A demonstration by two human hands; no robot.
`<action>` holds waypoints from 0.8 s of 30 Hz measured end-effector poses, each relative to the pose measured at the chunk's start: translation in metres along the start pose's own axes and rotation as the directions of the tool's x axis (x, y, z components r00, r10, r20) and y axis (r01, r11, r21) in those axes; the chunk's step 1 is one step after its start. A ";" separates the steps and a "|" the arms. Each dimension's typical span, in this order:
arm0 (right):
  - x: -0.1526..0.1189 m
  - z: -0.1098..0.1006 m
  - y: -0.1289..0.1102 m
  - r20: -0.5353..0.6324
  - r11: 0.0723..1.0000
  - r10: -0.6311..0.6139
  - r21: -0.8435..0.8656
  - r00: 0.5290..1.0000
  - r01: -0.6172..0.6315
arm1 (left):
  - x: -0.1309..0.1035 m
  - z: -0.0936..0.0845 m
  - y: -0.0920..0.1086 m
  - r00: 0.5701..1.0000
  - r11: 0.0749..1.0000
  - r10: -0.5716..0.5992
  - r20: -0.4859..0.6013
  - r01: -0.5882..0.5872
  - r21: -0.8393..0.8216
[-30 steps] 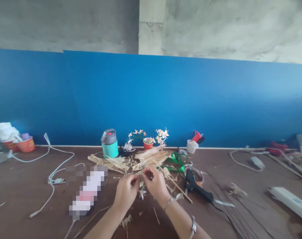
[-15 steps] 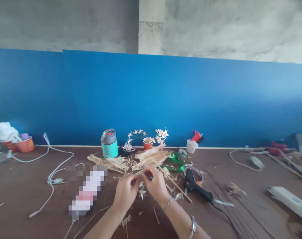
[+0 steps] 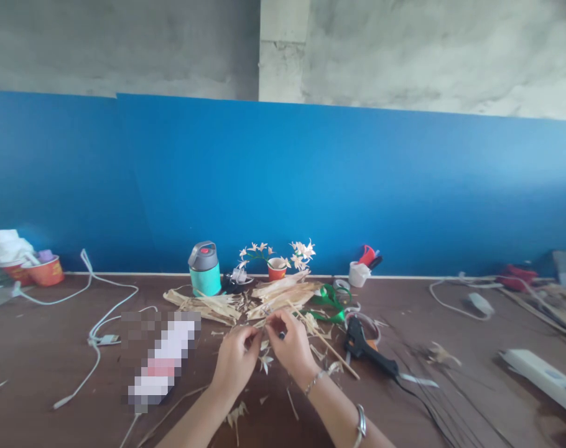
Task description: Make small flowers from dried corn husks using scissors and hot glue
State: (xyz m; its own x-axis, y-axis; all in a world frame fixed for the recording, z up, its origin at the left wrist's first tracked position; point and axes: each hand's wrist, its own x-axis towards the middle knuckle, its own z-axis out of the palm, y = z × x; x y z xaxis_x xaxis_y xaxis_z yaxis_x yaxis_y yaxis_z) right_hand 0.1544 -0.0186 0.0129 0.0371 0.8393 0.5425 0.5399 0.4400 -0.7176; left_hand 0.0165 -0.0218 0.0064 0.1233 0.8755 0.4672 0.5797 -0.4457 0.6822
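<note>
Left hand, right hand: thumb and forefinger of each together, nearly meeting the other's; anything clamped is too small to tell. White, star-shaped flower: just below the fingertips, between the hands. Cream, dried, leafy husks: beyond. Black plastic glue gun: right side, on brown table. Orange-red paper cup: behind the husks.

Backed by a smooth blue panel below a mottled grey concrete wall with a paler concrete pillar. Fronted by a flat, dark brown tabletop. Lit brighter rightward.
</note>
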 end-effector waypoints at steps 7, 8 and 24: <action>0.000 0.000 -0.002 -0.018 1.000 -0.006 -0.005 1.000 0.006 | 0.000 0.002 -0.001 1.000 0.999 0.007 0.003 -0.007 -0.036; 0.000 -0.001 -0.002 -0.021 1.000 -0.005 -0.006 1.000 0.005 | 0.000 0.002 -0.002 1.000 0.999 0.010 0.002 -0.010 -0.036; 0.000 -0.002 -0.004 -0.059 0.989 0.010 0.149 0.998 -0.002 | 0.001 0.000 0.000 0.992 0.988 0.111 -0.054 -0.116 -0.105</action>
State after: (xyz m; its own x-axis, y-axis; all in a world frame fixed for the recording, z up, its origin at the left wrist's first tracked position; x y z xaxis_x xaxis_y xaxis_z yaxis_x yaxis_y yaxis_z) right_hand 0.1534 -0.0209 0.0166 0.0919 0.8237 0.5596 0.4082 0.4814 -0.7757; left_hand 0.0162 -0.0208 0.0069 0.1431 0.8091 0.5700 0.4736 -0.5617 0.6784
